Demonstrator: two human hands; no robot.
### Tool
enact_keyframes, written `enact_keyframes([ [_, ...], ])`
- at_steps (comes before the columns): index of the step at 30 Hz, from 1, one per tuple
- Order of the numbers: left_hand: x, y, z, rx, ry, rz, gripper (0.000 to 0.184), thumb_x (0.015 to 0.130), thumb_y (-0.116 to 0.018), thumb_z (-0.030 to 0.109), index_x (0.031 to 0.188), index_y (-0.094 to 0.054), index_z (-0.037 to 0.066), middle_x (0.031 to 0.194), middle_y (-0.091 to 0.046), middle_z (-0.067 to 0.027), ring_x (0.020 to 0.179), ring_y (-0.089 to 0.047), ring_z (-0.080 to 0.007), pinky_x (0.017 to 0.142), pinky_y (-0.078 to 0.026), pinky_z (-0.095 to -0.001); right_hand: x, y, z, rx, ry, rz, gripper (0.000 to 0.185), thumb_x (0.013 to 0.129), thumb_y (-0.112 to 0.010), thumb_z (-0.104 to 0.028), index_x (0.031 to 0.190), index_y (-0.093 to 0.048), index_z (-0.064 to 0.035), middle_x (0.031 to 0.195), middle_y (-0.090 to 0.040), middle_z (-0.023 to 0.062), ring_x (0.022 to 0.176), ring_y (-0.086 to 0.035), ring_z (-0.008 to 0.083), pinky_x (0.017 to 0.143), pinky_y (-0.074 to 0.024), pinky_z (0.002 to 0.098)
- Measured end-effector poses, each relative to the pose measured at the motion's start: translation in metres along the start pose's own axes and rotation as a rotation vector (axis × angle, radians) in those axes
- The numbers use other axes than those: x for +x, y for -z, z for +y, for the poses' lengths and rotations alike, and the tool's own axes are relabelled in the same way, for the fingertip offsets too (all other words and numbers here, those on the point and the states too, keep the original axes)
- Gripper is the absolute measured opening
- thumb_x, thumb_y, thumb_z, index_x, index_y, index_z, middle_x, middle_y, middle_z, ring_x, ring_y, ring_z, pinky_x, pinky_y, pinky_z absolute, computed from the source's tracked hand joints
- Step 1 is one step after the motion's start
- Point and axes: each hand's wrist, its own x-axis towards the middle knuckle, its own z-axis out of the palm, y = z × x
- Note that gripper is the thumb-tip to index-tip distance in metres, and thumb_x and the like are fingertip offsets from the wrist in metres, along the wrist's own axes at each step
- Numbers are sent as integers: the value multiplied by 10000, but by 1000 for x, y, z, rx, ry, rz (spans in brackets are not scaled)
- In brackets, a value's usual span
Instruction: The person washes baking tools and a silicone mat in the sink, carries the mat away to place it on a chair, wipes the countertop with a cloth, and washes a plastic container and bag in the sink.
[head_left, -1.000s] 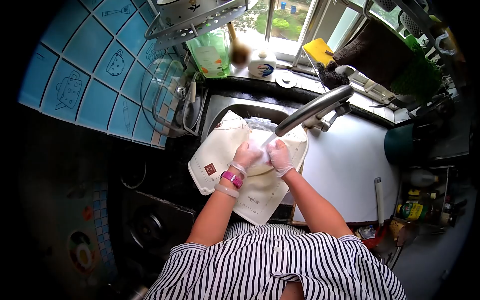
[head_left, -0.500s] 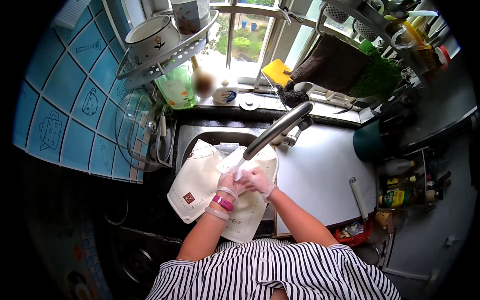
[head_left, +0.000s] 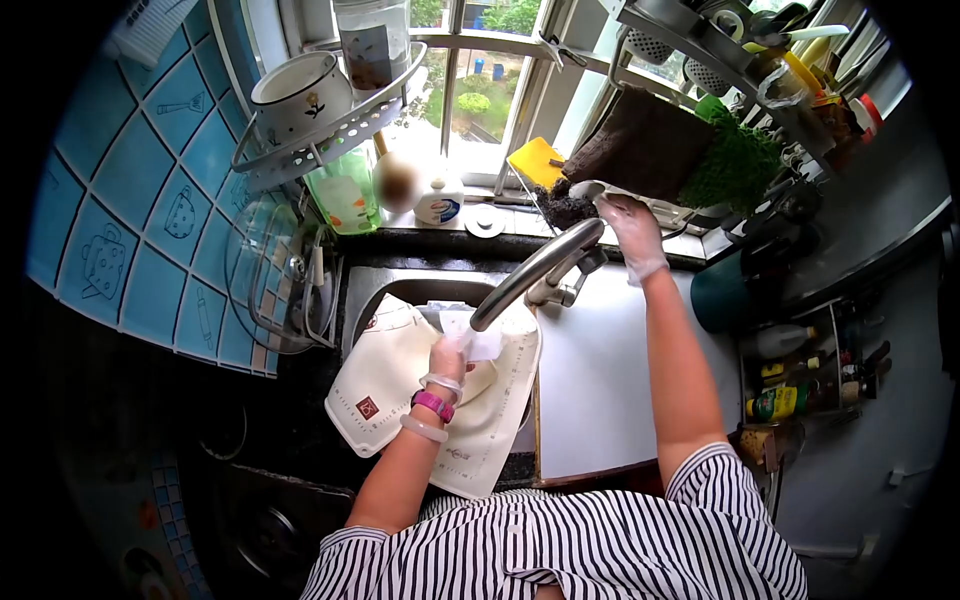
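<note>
**Left hand at the sink, right hand up by the scrubber**

The white piece (head_left: 484, 343) is over the sink (head_left: 358, 290), just below the tap (head_left: 540, 275), and the left hand (head_left: 449, 358) appears to have its fingers closed on it. Beneath lies a cream mat (head_left: 380, 385) (one folded or two, I can't say). The right hand (head_left: 632, 235) is out past the tap, close beside a dark scrubber (head_left: 562, 207). I'd judge the step in hand a reach on that side while the left keeps hold; the next move seems to call for a sure grip and care around the tap.

From where I stand, I cannot tell whether the right fingers are apart or clamped on anything. The left fingertips are blurred, the piece's material is hard to make out, and the mat hides most of the sink's inside.
</note>
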Motion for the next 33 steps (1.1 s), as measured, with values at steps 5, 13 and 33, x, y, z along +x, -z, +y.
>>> enact_keyframes([
  [5, -6, 1, -3, -65, -33, 38, 322, 903, -576, 212, 1145, -588, 0, 920, -658, -75, 774, -686, -187, 583, -578, -303, 36, -21, -16, -179, -26, -149, 374, 810, -736, -336, 1030, -706, -36, 980, -715, 96, 904, -651, 183, 848, -469, 282],
  [13, -17, -1, -4, -90, -160, -3, 279, 939, -539, 191, 1146, -576, 7, 965, -670, -110, 800, -690, -201, 564, -597, -328, 24, -12, -63, 446, -13, -206, 237, 747, -806, -167, 895, -694, -20, 836, -672, 32, 741, -590, 115, 718, -473, 259],
  [33, -31, 3, 6, -274, 130, 17, 387, 938, -444, 50, 1325, -441, 65, 1187, -616, -130, 964, -678, -243, 671, -623, -344, -117, 15, -33, 448, 117, 341, 303, 757, -569, -37, 1056, -522, -13, 935, -569, 63, 799, -556, 128, 732, -471, 257],
])
